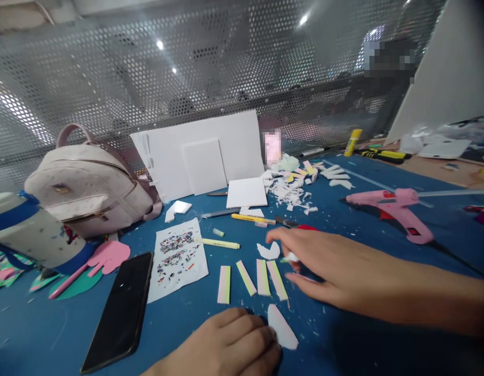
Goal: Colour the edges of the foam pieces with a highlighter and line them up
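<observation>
My left hand point(236, 342) rests low on the blue table with its fingers curled under, so anything inside them is hidden. One fingertip is at the edge of a white and pale pink petal-shaped foam piece point(281, 329). Reaching in from the right, my right hand point(324, 261) has its thumb and forefinger apart. In that gap is a small white piece with a green edge point(291, 257); I cannot tell whether the fingers touch it. A curved white scrap point(268, 251) sits just left of the forefinger. Below it lie several pink-and-green strips point(263, 278).
A phone point(118, 313), a sheet with colourful bits point(183, 282) and a yellow pen point(222, 244) are at left. Behind stand a backpack point(85, 172) and white boards point(167, 167). Foam scraps point(289, 190) lie at the back; a pink glue gun point(399, 206) is at right.
</observation>
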Action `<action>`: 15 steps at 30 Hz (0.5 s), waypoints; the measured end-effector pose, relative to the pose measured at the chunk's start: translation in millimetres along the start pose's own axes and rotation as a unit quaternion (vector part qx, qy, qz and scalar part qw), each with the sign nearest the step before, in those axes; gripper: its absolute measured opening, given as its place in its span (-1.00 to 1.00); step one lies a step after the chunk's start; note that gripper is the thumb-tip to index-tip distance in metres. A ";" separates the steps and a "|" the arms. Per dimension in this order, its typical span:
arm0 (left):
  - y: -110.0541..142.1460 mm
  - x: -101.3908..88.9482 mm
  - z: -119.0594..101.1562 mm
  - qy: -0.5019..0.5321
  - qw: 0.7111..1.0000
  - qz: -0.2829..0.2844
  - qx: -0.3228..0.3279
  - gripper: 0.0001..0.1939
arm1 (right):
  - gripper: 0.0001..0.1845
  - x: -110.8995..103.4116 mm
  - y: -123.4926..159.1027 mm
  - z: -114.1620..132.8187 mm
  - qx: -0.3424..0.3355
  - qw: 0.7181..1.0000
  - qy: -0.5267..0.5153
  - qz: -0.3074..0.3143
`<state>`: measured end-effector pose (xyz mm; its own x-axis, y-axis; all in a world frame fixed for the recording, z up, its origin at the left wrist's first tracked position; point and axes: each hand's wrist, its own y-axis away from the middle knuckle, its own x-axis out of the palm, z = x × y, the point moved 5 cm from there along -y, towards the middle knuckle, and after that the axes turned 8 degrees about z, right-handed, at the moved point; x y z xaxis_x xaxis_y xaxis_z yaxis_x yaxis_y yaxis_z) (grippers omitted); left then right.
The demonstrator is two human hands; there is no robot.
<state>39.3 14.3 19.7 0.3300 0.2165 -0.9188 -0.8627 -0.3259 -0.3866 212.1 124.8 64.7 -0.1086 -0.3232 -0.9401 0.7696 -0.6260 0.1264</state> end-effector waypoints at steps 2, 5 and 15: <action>-0.4 0.4 1.4 -0.006 1.000 0.003 -0.002 -0.80 | -0.38 10.0 23.9 -19.4 0.052 0.998 0.000 0.026; -2.9 -0.6 2.5 -0.008 1.000 0.003 -0.007 -0.78 | -0.21 27.5 48.0 -43.0 0.090 0.995 -0.002 0.047; -9.0 -5.2 -2.1 -0.007 1.000 -0.006 -0.017 -0.77 | -0.46 34.7 40.5 -59.3 0.031 0.999 0.007 -0.017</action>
<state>46.1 14.2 27.7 0.3355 0.2331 -0.9127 -0.8452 -0.3534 -0.4009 276.8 130.3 18.5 -0.1256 -0.2918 -0.9482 0.7256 -0.6788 0.1128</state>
